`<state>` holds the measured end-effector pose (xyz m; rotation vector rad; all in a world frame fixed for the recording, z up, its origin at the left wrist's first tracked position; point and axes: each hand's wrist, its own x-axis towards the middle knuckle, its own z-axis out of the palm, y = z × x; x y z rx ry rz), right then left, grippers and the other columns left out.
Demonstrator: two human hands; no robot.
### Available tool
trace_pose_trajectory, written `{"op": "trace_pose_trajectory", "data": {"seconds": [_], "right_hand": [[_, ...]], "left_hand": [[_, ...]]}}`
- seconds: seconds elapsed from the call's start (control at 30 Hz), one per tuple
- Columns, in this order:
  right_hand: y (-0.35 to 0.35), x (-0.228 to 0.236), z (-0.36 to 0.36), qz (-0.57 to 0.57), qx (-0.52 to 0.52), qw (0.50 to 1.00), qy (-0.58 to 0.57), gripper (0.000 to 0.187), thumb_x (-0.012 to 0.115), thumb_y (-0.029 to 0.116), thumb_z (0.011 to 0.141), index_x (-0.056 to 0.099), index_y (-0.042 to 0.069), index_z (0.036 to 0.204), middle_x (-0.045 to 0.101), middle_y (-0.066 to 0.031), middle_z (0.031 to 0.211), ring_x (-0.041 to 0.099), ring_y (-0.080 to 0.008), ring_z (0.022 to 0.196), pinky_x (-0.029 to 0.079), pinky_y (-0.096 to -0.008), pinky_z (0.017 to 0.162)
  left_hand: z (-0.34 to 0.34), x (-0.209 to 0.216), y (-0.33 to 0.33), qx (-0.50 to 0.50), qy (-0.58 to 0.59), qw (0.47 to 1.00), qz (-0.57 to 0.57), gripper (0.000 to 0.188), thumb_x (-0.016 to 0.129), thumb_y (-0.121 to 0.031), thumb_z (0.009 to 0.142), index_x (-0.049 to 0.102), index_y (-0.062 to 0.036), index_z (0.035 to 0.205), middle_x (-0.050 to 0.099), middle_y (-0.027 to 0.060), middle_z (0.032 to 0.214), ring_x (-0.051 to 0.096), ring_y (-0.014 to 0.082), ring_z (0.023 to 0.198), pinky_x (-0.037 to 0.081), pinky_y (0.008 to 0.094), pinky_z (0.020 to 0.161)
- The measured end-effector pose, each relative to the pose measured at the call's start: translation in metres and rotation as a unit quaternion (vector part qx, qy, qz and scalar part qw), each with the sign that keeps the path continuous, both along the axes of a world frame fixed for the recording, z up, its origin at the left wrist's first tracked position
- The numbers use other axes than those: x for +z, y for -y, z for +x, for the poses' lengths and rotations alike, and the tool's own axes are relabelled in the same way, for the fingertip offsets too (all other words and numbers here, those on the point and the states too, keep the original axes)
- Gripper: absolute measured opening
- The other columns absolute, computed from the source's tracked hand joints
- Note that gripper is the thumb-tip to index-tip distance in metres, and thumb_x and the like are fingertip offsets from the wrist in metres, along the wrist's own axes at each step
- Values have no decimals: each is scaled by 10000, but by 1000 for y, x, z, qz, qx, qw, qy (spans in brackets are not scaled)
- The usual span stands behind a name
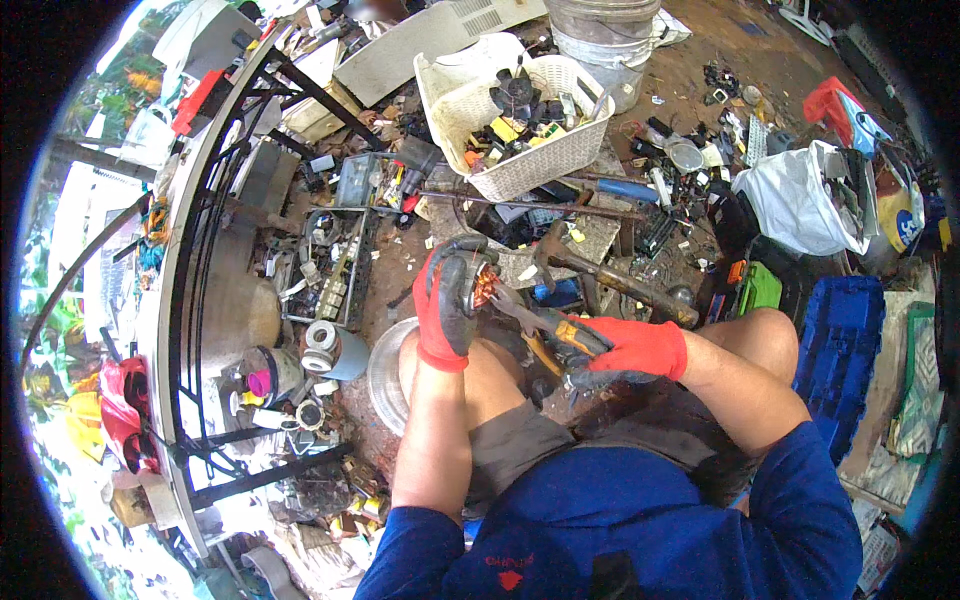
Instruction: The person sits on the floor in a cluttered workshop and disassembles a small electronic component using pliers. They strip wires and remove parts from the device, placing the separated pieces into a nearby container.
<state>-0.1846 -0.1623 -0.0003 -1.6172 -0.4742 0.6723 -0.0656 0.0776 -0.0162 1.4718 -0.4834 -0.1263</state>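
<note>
My left hand (446,305), in a red glove with a dark palm, grips a small motor part with copper windings (484,287). The fingers wrap round its far side and hide much of it. In my right hand (632,350), gloved alike, are pliers (524,314) with orange and black handles. Their jaws reach to the copper windings; whether they are clamped on the wire I cannot tell. Both hands are above my lap, between my bent knees. Just beyond the pliers lies a hammer (625,285) with a long worn handle.
A white plastic basket (545,165) of scrap parts stands ahead, with stacked buckets (605,45) behind. At left are a crate of small parts (325,265) and a black metal table frame (185,300). A white sack (800,200) and blue plastic piece (840,345) lie at right.
</note>
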Motion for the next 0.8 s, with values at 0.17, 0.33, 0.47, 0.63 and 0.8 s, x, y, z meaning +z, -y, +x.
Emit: {"op": "trace_pose_trajectory", "data": {"seconds": [0.17,0.33,0.47,0.63,0.8], "right_hand": [[8,-28,-7,-19,-29,995,96,809,650,197,876,219,5,1534,500,-230,1415,495,-305,1300,380,-391,1082],[10,-22,-4,-28,-18,999,40,850,653,203,873,174,20,1552,475,-237,1435,483,-312,1313,367,-392,1095],[-3,-31,0,16,-21,998,63,890,670,203,862,145,-10,1548,430,-254,1472,443,-312,1356,340,-383,1119],[-18,-60,-6,-4,-61,987,148,932,684,218,866,101,-51,1540,356,-273,1522,386,-294,1404,304,-367,1147],[-10,-48,-3,9,-16,998,58,917,677,220,877,104,-20,1551,404,-250,1497,418,-275,1372,314,-358,1137]], "left_hand": [[-1,-3,2,-9,-37,999,4,309,524,-223,985,621,30,1134,689,116,1025,673,207,867,533,319,794],[-9,0,12,-44,-169,984,-38,501,422,-426,1024,620,14,1156,691,126,1024,673,249,899,542,353,798],[-10,-11,15,-45,-307,931,-193,600,378,-532,1010,621,-7,1171,689,132,1017,667,270,899,546,402,802],[-10,-11,22,-39,-302,925,-225,616,367,-549,1005,628,-12,1154,692,136,1013,664,281,877,543,403,796],[-10,-9,18,-44,-327,910,-251,598,356,-518,1013,629,0,1133,692,140,994,660,284,877,535,395,807]]}}
